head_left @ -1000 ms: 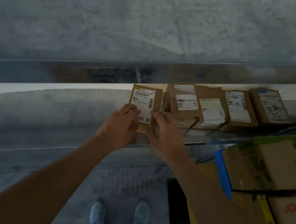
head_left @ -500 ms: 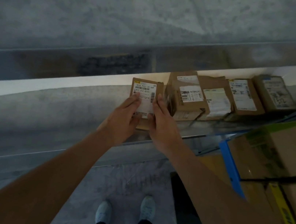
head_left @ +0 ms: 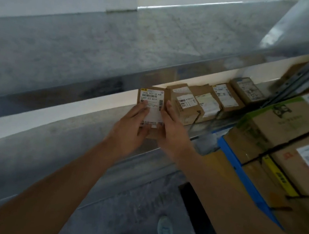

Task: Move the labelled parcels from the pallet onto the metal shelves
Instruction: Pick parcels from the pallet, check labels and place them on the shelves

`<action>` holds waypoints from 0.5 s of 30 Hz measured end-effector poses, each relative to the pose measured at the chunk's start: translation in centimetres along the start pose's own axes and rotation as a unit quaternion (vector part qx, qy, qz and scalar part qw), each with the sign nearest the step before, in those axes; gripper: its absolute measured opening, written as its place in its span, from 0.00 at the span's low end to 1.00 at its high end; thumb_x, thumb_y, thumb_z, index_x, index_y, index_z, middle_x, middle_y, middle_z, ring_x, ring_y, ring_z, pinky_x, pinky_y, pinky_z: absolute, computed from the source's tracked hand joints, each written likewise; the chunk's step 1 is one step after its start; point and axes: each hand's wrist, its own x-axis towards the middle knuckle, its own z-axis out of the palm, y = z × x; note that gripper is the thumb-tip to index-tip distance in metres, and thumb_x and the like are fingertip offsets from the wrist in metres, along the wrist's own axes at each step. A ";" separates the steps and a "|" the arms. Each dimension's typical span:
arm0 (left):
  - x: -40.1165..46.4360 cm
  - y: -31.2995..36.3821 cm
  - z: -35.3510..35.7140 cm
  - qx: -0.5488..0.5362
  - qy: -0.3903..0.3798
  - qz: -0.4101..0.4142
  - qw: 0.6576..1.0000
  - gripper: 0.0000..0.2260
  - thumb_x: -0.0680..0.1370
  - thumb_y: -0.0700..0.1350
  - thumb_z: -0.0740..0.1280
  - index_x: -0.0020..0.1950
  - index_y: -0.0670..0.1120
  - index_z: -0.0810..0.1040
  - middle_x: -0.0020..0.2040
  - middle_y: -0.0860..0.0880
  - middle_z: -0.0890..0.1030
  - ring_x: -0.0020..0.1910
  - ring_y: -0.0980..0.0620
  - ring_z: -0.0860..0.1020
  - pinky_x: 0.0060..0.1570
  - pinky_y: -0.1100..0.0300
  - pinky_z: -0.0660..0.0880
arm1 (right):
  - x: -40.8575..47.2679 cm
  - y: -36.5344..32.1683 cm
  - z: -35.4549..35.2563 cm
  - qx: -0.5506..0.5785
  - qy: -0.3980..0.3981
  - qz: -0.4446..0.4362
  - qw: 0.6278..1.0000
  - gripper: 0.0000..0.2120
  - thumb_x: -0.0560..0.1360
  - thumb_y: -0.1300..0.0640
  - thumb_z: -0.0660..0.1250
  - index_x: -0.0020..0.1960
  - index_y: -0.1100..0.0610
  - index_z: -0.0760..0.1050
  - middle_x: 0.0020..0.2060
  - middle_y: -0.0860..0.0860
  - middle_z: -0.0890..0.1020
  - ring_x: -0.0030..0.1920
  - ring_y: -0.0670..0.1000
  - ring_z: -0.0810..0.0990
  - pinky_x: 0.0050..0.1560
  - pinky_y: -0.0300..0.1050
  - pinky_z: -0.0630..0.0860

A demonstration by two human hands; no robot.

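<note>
A small cardboard parcel (head_left: 152, 98) with a white barcode label lies on the lower metal shelf (head_left: 45, 140), near its front edge. It is just left of a row of several labelled parcels (head_left: 206, 102). My left hand (head_left: 128, 127) has its fingers on top of the label and its thumb at the parcel's near edge. My right hand (head_left: 173, 131) presses straight fingers against the parcel's right side, between it and the nearest parcel of the row (head_left: 183, 103).
An upper metal shelf (head_left: 99, 48) overhangs the lower one. At the right a blue pallet (head_left: 242, 170) carries larger labelled cartons (head_left: 307, 159), one with green print (head_left: 281, 123). A dark mat (head_left: 195, 213) and my shoes (head_left: 165, 228) are on the grey floor.
The parcel has slid deeper onto the shelf and closer to the row. Both hands have moved up along it, the right one into the gap beside the row.
</note>
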 end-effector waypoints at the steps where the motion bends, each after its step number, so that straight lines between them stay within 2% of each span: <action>1: -0.2 0.5 -0.5 0.002 -0.007 0.010 1.000 0.26 0.83 0.45 0.67 0.79 0.41 0.66 0.82 0.48 0.60 0.80 0.50 0.60 0.75 0.46 0.67 | -0.6 -0.7 -0.5 0.001 0.004 0.006 1.000 0.31 0.83 0.61 0.62 0.81 0.63 0.54 0.82 0.59 0.49 0.81 0.55 0.49 0.77 0.43 0.57; 4: -1.0 2.1 -1.6 0.006 -0.023 0.042 0.999 0.26 0.83 0.46 0.66 0.80 0.42 0.65 0.83 0.49 0.58 0.80 0.50 0.59 0.76 0.47 0.66 | -2.4 -2.5 -2.3 0.006 0.021 0.030 0.999 0.34 0.81 0.59 0.64 0.82 0.62 0.52 0.82 0.57 0.49 0.81 0.53 0.48 0.76 0.40 0.54; 8: -1.5 4.6 -2.7 -0.002 -0.033 0.072 0.997 0.26 0.84 0.47 0.64 0.80 0.43 0.64 0.83 0.49 0.57 0.80 0.50 0.61 0.77 0.50 0.64 | -4.6 -4.1 -4.5 -0.010 0.049 0.059 0.997 0.35 0.81 0.57 0.65 0.82 0.59 0.51 0.82 0.55 0.50 0.80 0.55 0.55 0.75 0.48 0.64; 13: -1.5 7.5 -3.3 -0.009 -0.066 0.118 0.991 0.25 0.84 0.47 0.63 0.81 0.43 0.64 0.83 0.51 0.56 0.80 0.50 0.61 0.75 0.47 0.67 | -7.2 -4.9 -6.9 -0.018 0.088 0.097 0.991 0.34 0.82 0.55 0.64 0.82 0.57 0.51 0.82 0.53 0.50 0.80 0.54 0.54 0.76 0.51 0.65; 15: -1.5 8.8 -3.2 -0.011 -0.073 0.131 0.989 0.25 0.85 0.47 0.63 0.81 0.43 0.64 0.84 0.52 0.55 0.79 0.49 0.61 0.74 0.46 0.68 | -8.0 -4.8 -7.8 -0.021 0.103 0.110 0.988 0.33 0.83 0.56 0.62 0.83 0.57 0.51 0.82 0.53 0.49 0.80 0.54 0.57 0.75 0.47 0.65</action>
